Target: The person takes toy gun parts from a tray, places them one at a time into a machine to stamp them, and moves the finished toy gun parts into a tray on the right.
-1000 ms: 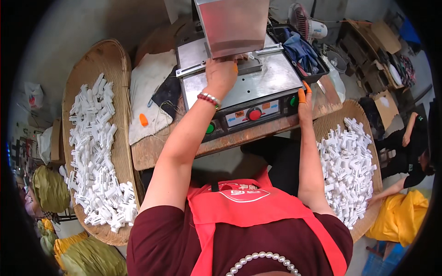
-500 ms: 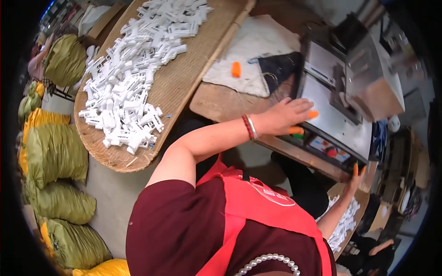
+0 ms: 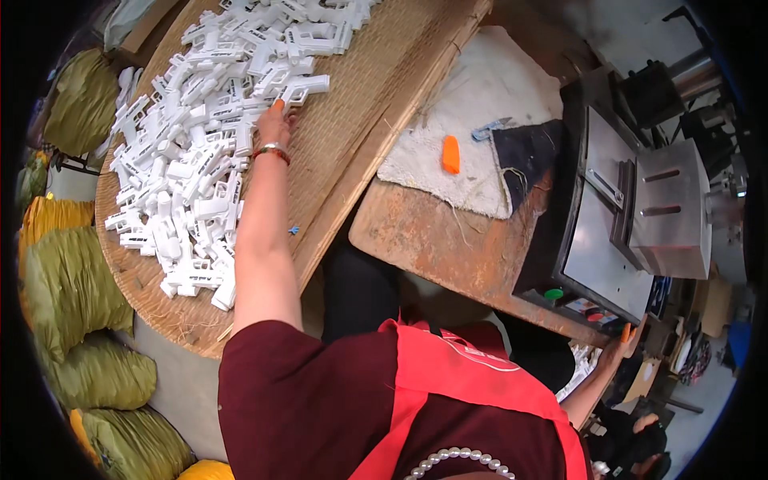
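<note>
Touching white pistol-shaped pc (image 3: 307,85) on L tray (image 3: 392,88) w/ bent fingers of L hand (image 3: 274,130); can't tell if gripped. Lying just far & R of fingertips, long axis approx. L–R. Well apart from R hand (image 3: 615,350) by machine (image 3: 602,268), can't tell hold.

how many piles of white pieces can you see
2: a large pile on the woven tray at left, and a second pile at lower right, beside the right forearm, partly hidden; others may be hidden.

Woven tray (image 3: 368,120) at ten o'clock, heaped with white pistol-shaped pieces (image 3: 212,207), table (image 3: 424,232) at two, bearing cloth (image 3: 488,108) and machine (image 3: 604,260)
</note>
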Available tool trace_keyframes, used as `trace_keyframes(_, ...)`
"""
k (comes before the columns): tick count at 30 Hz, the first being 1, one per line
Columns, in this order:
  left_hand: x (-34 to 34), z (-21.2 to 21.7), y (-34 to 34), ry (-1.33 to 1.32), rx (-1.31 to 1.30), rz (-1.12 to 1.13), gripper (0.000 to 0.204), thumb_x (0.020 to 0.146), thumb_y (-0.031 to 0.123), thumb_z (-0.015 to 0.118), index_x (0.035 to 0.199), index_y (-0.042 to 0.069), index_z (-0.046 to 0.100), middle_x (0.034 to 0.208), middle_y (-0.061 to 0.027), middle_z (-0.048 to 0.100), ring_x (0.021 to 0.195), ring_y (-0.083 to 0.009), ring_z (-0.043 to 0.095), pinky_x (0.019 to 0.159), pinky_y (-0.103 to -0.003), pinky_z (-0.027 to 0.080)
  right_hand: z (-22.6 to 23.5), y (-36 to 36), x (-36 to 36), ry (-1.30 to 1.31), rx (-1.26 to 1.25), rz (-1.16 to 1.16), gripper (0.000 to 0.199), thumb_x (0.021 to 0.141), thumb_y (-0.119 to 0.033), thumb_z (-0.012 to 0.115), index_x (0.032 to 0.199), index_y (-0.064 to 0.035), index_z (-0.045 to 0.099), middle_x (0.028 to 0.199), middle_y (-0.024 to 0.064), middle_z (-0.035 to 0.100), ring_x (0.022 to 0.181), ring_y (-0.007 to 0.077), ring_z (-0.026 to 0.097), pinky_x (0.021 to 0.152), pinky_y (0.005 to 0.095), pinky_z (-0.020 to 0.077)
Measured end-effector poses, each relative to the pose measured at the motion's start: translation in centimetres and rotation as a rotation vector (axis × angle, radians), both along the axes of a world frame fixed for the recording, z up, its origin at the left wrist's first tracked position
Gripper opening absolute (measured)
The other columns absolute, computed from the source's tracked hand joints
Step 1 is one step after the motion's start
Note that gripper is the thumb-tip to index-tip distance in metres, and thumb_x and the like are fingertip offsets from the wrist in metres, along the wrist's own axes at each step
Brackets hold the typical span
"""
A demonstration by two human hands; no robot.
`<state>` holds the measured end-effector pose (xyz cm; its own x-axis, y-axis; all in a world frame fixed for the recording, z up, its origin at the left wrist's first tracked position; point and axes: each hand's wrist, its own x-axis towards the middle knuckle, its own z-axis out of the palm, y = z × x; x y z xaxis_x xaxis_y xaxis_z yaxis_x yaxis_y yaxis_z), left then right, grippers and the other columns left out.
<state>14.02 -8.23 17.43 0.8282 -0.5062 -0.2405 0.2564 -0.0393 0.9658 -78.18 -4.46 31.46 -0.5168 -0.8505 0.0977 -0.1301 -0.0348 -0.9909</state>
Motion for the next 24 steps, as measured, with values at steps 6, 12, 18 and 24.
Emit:
trace_keyframes(6,-15.3,19.7,4.4,-0.111,-0.249,-0.584,0.023,0.092,0.02,0.055,0.108,0.003,0.058,0.08,-0.0036,0.063,0.062,-0.0096,0.058,0.05,-0.021,0.044,5.8,-1.1,4.2,0.764,-0.111,-0.043,0.044,0.096,-0.019,0.05,0.135,-0.0014,0.043,0.137,0.0127,0.045,0.123,0.0223,0.044,0.102,0.033,0.0347)
trace_keyframes(12,-39.3,28.5,-5.4,-0.366,-0.096,-1.497,0.03,0.088,0.017,0.057,0.115,0.003,0.058,0.08,-0.0005,0.057,0.057,-0.0027,0.047,0.047,-0.017,0.036,6.9,-12.0,10.2,0.841,-0.348,0.398,0.036,0.09,-0.007,0.052,0.126,-0.0018,0.05,0.127,0.0162,0.051,0.12,0.0283,0.046,0.102,0.0331,0.0336)
trace_keyframes(18,-50.5,25.3,-1.8,-1.269,-0.28,-0.988,0.058,0.084,0.03,0.066,0.129,-0.001,0.046,0.12,-0.0229,0.055,0.109,-0.0332,0.054,0.093,-0.037,0.043,6.4,-15.3,11.3,0.611,-0.506,0.329,0.02,0.082,-0.011,0.067,0.1,-0.0047,0.064,0.099,0.0141,0.062,0.089,0.0312,0.058,0.078,0.0364,0.0456)
trace_keyframes(24,-55.0,25.0,5.9,-1.47,-0.018,-1.01,0.058,0.084,0.019,0.065,0.134,0.003,0.041,0.133,-0.0235,0.043,0.116,-0.0421,0.044,0.099,-0.042,0.037,7.5,-14.6,9.2,0.74,-0.684,-0.001,0.021,0.078,-0.013,0.068,0.095,-0.0015,0.061,0.095,0.0149,0.061,0.092,0.0345,0.057,0.081,0.0413,0.044)
